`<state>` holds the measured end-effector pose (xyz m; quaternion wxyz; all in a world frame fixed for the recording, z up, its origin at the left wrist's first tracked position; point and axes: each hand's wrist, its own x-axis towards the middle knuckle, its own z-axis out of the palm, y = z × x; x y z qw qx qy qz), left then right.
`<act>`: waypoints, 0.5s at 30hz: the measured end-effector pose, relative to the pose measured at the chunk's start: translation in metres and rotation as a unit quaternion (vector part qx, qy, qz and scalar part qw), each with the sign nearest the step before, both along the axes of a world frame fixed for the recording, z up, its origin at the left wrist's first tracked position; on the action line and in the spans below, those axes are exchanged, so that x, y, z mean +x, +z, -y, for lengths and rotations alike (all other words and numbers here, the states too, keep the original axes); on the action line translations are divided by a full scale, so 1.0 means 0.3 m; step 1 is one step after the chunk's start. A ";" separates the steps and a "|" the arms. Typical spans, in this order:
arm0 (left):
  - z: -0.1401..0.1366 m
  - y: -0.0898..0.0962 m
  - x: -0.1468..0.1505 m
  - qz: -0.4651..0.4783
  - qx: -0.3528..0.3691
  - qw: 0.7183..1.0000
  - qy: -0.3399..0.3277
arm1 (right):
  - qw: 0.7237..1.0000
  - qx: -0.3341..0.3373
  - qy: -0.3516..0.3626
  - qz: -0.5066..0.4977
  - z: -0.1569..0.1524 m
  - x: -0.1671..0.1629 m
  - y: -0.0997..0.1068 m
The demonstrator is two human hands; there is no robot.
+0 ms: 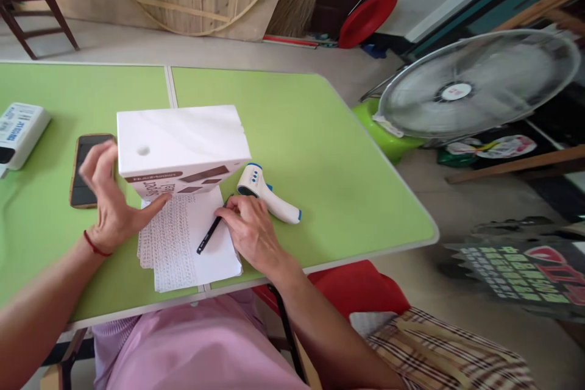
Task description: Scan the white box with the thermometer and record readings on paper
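Your right hand (253, 231) is pinching the black pen (209, 235) near its upper end, thumb and forefinger closed narrowly on it. From those fingertips the pen is pointing toward the lower left of the frame, its long axis slanting across the written sheets (222, 253). Your left hand (112, 207) is lying farther from the pen, fingers spread wide at the left end of the white box (183, 134), beside the phone (83, 173). The box's long side is running across the frame above the pen; its base is hidden, so you cannot tell whether it is resting on the sheets. The thermometer (276, 200) is lying just right of your right fingers. The near edge of the green table (351, 177) is running close below the sheets; wider room is opening right of centre, beyond the thermometer.
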<state>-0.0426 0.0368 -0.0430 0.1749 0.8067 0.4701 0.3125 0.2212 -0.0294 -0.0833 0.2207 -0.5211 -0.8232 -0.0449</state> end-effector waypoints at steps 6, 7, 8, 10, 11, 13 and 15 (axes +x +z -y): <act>0.118 0.010 0.062 -0.075 0.172 0.958 -0.215 | 0.999 -0.011 0.029 0.035 -0.010 0.031 -0.007; 0.128 0.006 0.077 -0.127 0.148 0.956 -0.219 | 0.999 -0.014 0.030 0.025 -0.012 0.039 -0.008; 0.134 0.002 0.091 -0.165 0.123 0.952 -0.227 | 0.999 -0.014 0.032 0.007 -0.014 0.047 -0.009; 0.142 -0.005 0.110 -0.233 0.070 0.939 -0.244 | 0.998 -0.006 0.039 -0.057 -0.016 0.063 -0.003; 0.145 -0.007 0.116 -0.261 0.049 0.931 -0.252 | 0.993 0.000 0.045 -0.106 -0.015 0.069 0.005; 0.152 -0.007 0.125 -0.314 0.023 0.913 -0.259 | 0.972 0.007 0.057 -0.227 -0.006 0.067 0.030; 0.161 -0.004 0.132 -0.352 0.016 0.900 -0.258 | 0.933 -0.009 0.061 -0.354 0.005 0.045 0.064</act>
